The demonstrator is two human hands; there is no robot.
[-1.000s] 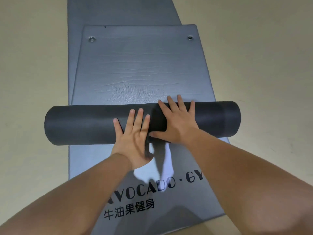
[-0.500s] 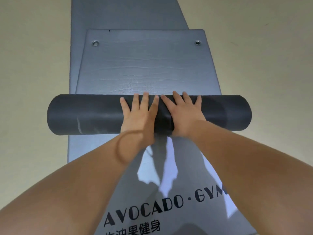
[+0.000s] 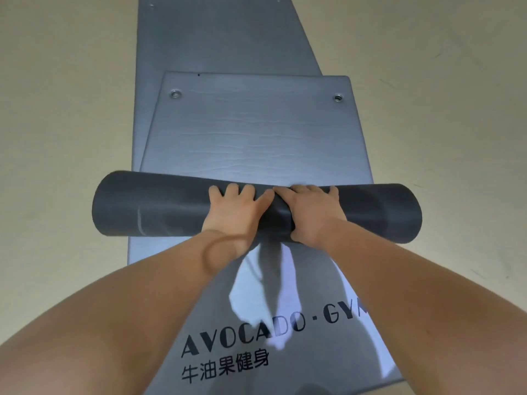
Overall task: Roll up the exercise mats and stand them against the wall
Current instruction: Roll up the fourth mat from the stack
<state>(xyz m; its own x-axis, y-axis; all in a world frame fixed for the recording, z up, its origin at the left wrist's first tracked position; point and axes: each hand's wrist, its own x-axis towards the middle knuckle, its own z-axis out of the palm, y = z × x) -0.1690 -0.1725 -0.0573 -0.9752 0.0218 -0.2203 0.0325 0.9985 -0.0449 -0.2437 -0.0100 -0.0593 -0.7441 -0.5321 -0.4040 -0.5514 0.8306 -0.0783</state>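
Grey mat (image 3: 313, 352), "AVOCADO·GY", beneath roll (image 3: 159, 203)

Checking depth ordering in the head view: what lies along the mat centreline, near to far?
AVOCADO·GYM print → dark roll → flat upper mat → upper mat's eyelets → lower mat's far end

Roll (image 3: 159, 206) lies crosswise and blocks the near-far lane along the mats. Its ends overhang the mat edges left and right. The middle is taken: left hand (image 3: 236, 208) and right hand (image 3: 310, 212) sit side by side, fingers curled over its far side. The roll's outer lengths are free. Far of it is the flat top mat (image 3: 256, 138), with low grommets (image 3: 176, 94) at the far corners. Open floor (image 3: 57, 138) both sides. Forearms (image 3: 176, 280) cross the near lane.
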